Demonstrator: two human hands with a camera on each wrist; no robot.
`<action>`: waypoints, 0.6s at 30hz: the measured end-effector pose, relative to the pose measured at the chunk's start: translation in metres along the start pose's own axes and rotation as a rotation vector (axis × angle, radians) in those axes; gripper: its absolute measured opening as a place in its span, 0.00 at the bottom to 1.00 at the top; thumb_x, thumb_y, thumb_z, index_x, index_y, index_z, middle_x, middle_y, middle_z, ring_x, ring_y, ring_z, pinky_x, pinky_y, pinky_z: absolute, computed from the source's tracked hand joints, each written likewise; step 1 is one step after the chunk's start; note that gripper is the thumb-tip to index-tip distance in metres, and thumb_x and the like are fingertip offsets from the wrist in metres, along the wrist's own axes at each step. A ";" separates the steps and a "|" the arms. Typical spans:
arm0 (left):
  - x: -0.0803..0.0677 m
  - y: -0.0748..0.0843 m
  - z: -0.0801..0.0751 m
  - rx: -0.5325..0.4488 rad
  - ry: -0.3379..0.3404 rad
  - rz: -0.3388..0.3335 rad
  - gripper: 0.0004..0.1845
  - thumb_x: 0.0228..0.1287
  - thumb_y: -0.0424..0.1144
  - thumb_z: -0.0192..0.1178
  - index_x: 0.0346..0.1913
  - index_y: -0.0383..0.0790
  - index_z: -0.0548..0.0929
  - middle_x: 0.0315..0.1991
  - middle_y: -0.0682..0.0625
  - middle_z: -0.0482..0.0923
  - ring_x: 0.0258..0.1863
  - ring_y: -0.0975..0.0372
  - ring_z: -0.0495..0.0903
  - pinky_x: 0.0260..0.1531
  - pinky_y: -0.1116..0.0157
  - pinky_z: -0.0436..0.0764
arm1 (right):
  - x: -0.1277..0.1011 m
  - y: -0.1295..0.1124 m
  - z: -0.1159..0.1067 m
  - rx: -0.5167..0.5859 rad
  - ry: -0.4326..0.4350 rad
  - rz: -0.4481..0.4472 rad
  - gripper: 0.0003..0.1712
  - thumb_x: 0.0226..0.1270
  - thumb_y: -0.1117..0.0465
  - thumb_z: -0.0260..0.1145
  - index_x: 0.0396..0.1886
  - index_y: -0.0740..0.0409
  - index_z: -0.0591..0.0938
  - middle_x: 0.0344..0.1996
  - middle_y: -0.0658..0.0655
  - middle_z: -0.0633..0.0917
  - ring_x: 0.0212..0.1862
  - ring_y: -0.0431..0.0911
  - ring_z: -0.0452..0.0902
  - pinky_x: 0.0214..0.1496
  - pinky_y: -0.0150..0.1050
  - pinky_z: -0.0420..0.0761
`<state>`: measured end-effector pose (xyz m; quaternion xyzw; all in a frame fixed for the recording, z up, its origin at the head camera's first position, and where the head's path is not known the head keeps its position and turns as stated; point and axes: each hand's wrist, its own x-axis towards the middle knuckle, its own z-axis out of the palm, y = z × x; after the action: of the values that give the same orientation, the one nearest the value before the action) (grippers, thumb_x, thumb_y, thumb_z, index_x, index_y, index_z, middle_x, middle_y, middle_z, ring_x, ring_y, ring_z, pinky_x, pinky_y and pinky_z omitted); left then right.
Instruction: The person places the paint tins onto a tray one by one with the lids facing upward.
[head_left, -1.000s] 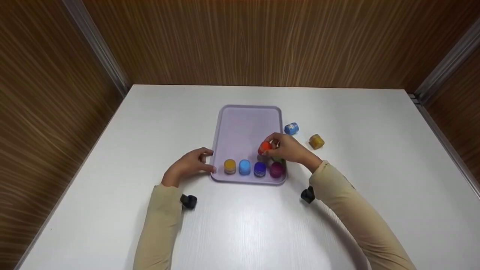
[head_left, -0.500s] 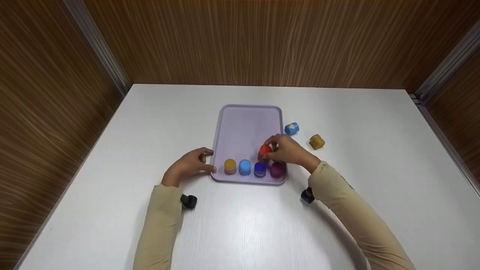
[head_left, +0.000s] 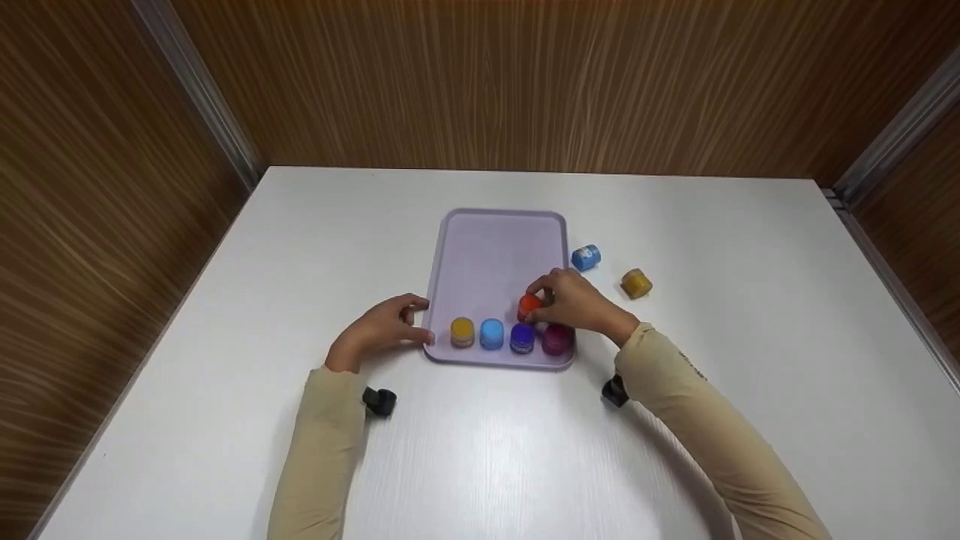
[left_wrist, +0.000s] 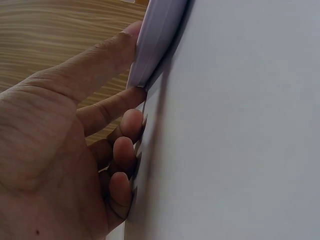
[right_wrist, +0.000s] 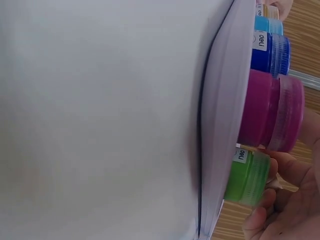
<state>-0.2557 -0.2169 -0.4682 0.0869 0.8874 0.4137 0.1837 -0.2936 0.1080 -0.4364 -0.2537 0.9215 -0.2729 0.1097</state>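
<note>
My right hand (head_left: 581, 304) pinches a red-orange paint jar (head_left: 529, 306) between thumb and fingers, low over the right side of a lilac tray (head_left: 499, 240). Along the tray's near edge stand a yellow jar (head_left: 462, 332), a light blue jar (head_left: 492, 334), a dark blue jar (head_left: 522, 338) and a magenta jar (head_left: 556, 340). Behind the magenta one, the right wrist view shows a green jar (right_wrist: 247, 175) close to my fingers; my hand hides it in the head view. My left hand (head_left: 380, 328) touches the tray's left rim with thumb and forefinger, its other fingers loosely bent on the table.
To the right of the tray, a blue jar (head_left: 586, 257) and a dark yellow jar (head_left: 636, 283) lie on their sides on the white table (head_left: 720, 315). Wood-patterned panels (head_left: 525, 90) enclose the table at the back and sides.
My right hand has lowered the red-orange jar slightly toward the tray, behind the dark blue jar. The green jar has become hidden behind the hand in the head view. My left hand stays put.
</note>
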 end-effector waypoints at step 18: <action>0.000 0.000 0.000 0.015 0.007 0.011 0.36 0.54 0.44 0.71 0.65 0.35 0.72 0.32 0.52 0.68 0.34 0.61 0.66 0.41 0.64 0.66 | -0.002 0.002 -0.001 0.097 0.010 0.034 0.16 0.59 0.64 0.69 0.48 0.64 0.84 0.33 0.59 0.79 0.34 0.45 0.70 0.32 0.33 0.70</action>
<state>-0.2557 -0.2171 -0.4683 0.0916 0.8907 0.4083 0.1778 -0.2935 0.1112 -0.4366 -0.2308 0.9120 -0.3164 0.1219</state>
